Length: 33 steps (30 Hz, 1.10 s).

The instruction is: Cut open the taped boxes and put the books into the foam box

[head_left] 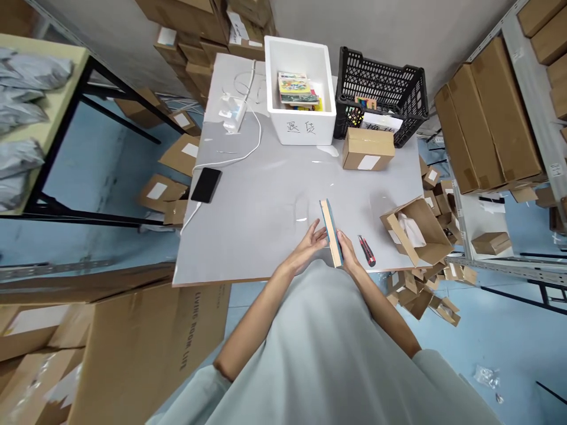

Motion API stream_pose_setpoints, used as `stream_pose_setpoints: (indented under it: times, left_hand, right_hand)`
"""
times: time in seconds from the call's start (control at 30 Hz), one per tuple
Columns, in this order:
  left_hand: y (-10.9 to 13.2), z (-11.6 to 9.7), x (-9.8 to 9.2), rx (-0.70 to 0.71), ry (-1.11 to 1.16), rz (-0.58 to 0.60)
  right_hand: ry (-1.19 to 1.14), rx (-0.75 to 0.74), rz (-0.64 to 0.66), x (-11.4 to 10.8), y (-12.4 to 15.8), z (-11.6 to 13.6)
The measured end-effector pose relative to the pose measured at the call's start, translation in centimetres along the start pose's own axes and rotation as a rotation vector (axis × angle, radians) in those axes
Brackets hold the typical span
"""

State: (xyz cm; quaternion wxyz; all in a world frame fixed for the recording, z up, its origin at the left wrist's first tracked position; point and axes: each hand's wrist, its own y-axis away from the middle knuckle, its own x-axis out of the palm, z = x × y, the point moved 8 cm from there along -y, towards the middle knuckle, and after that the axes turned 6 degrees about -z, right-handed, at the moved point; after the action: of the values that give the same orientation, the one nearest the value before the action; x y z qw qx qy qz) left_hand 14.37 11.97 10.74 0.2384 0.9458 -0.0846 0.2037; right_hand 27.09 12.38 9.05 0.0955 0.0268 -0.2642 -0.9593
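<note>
A thick book (331, 233) with a blue cover stands on edge near the table's front, its pale page edges turned up toward me. My right hand (348, 251) grips its right side. On the other side is my left hand (312, 241), fingers spread, close to the book; whether a fingertip touches it I cannot tell. A red and black box cutter (367, 251) lies to the right of my right hand. Farther right sits an opened cardboard box (401, 239) with white wrapping (411, 230) inside.
At the table's back stand a white bin (305, 127) holding books, a black crate (381, 77) and a closed carton (367, 150). A phone (206, 185) on a cable and a power strip (235, 115) lie left. Cartons and shelves flank the table (248, 236).
</note>
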Motion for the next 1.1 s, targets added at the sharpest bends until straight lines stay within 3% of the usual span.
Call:
stream_pose_setpoints:
  times: [0.1,0.2,0.47,0.63,0.8,0.93,1.1]
  left_hand:
    - [0.3,-0.4,1.0,0.019,0.074,0.05]
    - [0.7,-1.0,1.0,0.055,0.065,0.024]
    - [1.0,0.1,-2.5,0.049,-0.087,-0.096]
    - [1.5,0.5,-3.4,0.03,-0.113,-0.123]
    - [2.1,-0.4,-4.5,0.026,-0.127,-0.178]
    - [2.9,-1.8,-5.5,0.032,-0.1,-0.176]
    - [4.4,-1.9,-7.1,-0.069,-0.019,-0.134]
  right_hand:
    - [-0.069,-0.114,-0.088,-0.3,1.2,1.5]
    - [-0.083,-0.147,-0.028,0.2,1.8,2.1]
    - [-0.074,-0.083,0.16,-0.7,2.5,2.3]
    - [-0.018,-0.088,0.207,0.2,3.0,3.1]
    - [-0.084,-0.126,0.264,1.2,3.4,4.7]
    - [-0.036,-0.156,0.19,0.2,3.6,5.2]
    - [-0.002,-0.027,0.065,-1.7,3.7,3.4]
